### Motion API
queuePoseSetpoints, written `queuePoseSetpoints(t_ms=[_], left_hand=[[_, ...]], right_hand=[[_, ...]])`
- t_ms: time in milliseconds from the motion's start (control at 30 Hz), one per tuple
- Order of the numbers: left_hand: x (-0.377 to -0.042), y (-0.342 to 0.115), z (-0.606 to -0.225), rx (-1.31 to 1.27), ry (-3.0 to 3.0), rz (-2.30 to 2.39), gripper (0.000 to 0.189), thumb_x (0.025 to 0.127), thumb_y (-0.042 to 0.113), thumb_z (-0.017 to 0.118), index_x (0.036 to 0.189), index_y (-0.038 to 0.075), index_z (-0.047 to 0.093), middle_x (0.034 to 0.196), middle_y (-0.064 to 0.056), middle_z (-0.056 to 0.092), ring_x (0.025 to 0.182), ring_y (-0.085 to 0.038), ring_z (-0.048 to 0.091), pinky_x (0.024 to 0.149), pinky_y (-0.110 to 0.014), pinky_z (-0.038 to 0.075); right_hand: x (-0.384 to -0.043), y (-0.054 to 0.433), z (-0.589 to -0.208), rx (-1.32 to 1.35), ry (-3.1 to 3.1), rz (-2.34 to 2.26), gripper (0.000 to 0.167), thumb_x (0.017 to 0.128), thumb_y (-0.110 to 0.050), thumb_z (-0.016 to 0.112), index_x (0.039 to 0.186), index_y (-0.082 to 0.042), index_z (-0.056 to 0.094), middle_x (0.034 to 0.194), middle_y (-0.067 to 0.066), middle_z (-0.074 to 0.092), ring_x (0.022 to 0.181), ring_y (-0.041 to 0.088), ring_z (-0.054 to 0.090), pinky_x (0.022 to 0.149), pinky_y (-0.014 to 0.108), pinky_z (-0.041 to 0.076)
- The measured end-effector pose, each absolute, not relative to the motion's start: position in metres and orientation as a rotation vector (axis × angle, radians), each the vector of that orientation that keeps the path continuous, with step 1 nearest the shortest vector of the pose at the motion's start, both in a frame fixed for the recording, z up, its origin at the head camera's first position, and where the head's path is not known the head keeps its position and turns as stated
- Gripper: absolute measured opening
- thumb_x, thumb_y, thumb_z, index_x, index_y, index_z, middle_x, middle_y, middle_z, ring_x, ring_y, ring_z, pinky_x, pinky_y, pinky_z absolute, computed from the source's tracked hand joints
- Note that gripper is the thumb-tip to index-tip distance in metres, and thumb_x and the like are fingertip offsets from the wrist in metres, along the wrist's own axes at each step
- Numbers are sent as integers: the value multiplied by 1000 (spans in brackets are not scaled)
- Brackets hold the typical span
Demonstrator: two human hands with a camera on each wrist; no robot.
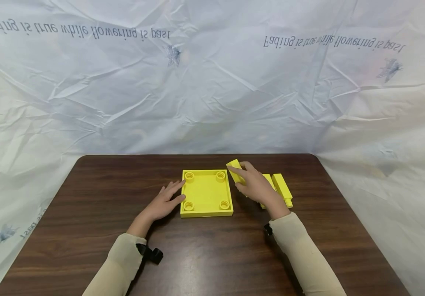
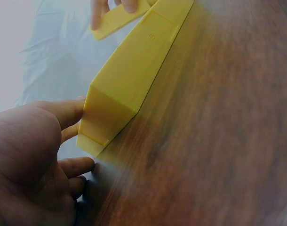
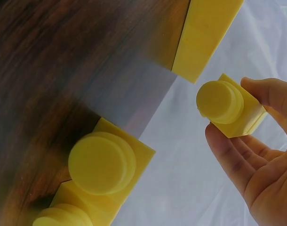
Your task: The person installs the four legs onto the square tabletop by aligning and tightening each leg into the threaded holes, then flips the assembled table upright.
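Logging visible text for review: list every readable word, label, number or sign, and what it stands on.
"Fading is true while flowering is past": white sheet, upper left of head view, flipped.
"Fading is true while flowering is past": same sheet, upper right, flipped.
Lettering fragment, same sheet, lower left: too small.
Small mark on yellow tray, left wrist view: too blurred.

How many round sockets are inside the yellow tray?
4: the far-left socket, far-right socket, near-left socket and near-right socket, one in each corner of the yellow tray. None appears hidden in the head view.
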State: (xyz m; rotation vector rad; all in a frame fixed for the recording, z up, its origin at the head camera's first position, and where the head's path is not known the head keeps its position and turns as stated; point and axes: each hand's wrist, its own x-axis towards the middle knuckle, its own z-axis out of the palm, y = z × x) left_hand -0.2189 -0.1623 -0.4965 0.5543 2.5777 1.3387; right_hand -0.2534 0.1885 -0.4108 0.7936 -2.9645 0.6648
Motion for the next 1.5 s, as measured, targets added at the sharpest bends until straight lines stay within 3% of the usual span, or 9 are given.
queuePoseSetpoints(t_ms=[467,967,1333,1500], left_hand=[[-222,-164,-495,568,2565,1349,66,113,38,52,169,15,28,173,-22,19,161,-43,2,127,-63,-6],[-226,-168,-496,565,2561,1351,66,113,39,52,169,16,27,173,-21,18,161,-43,1,126,-63,-7],[-225,-167,-494,572,2571,1339,66,113,39,53,169,15,28,173,-21,19,161,-43,2,126,-63,-7],[-220,-164,-492,569,2575,1345,66,113,37,53,169,13,28,173,-22,19,161,-44,2,126,-64,-7]], right_hand=[[-258,185,-413,834,-2914,685,70,101,-7,72,163,-24,45,156,25,40,47,11,32,53,33,41],[-262,180,-411,838,-2890,747,84,102,-8,70,169,-36,27,147,16,43,47,11,32,50,32,41],[-263,172,-407,867,-2879,746,83,101,-8,70,169,-31,28,147,17,44,48,12,35,53,33,43],[-263,170,-408,880,-2854,724,87,100,-8,72,171,-21,23,150,20,45,65,18,50,60,36,45]])
